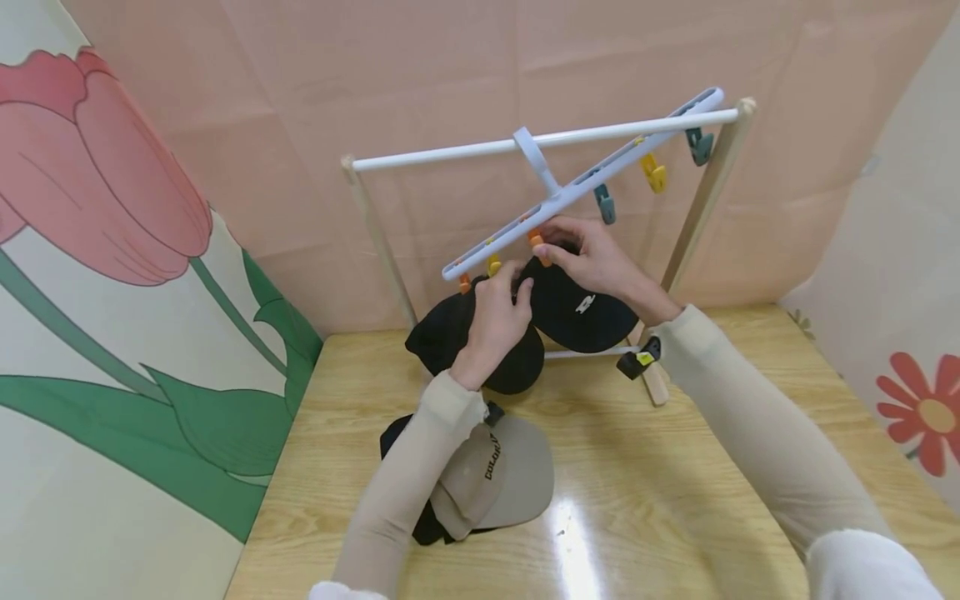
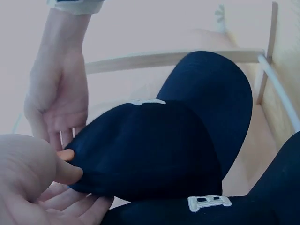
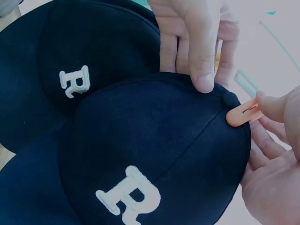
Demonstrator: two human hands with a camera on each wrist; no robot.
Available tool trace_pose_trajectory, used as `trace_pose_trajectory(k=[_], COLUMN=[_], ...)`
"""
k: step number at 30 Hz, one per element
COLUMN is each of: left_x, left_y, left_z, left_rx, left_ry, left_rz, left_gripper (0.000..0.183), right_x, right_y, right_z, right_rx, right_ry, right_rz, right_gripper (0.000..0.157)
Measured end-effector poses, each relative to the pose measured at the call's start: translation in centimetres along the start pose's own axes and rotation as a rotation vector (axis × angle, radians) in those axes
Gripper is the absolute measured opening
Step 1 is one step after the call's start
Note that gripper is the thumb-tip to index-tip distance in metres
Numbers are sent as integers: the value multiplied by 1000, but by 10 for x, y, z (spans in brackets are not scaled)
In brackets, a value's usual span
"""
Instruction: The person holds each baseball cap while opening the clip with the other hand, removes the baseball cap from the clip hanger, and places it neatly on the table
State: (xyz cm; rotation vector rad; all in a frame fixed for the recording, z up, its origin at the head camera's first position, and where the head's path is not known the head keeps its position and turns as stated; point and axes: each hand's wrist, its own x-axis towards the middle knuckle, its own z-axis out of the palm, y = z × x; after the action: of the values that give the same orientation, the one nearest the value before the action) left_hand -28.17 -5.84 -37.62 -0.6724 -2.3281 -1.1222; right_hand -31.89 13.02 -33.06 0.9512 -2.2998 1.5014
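Observation:
A lilac clip hanger (image 1: 585,185) hooks over the white bar of a rack, its right end tilted up. From it hangs a black cap (image 1: 592,321) with a white letter R (image 3: 132,194). My right hand (image 1: 592,257) pinches an orange clip (image 3: 236,116) that sits over the cap's top edge. Beside it, my left hand (image 1: 497,317) pinches the same edge, thumb on the outer face and fingers behind, as the right wrist view shows. Another black cap (image 1: 521,367) with a white R hangs to the left, partly behind the left hand.
Orange and yellow clips hold the hanger's lower end; green (image 1: 604,204) and yellow (image 1: 654,173) clips dangle on the right. A beige cap (image 1: 517,471) lies on dark caps on the wooden table (image 1: 645,492). The rack's wooden legs (image 1: 701,208) stand at both sides.

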Motion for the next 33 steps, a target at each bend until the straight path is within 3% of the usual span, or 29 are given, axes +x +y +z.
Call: trace_pose_trajectory(k=[10,20,33], left_x=[4,2,-2], left_y=[-5,-11,-9], left_z=[0,1,-1], left_rx=[-37,-112,-140], left_ry=[-16,23,49], left_rz=[-15,-33,-50], left_gripper=[16,17,16], right_x=[4,2,4], right_y=[2,-1,-6], right_z=[-2,-1,3], right_rx=[178,155,169], right_ry=[3,44,75], right_rz=[28,131,131], right_gripper=[30,31,28])
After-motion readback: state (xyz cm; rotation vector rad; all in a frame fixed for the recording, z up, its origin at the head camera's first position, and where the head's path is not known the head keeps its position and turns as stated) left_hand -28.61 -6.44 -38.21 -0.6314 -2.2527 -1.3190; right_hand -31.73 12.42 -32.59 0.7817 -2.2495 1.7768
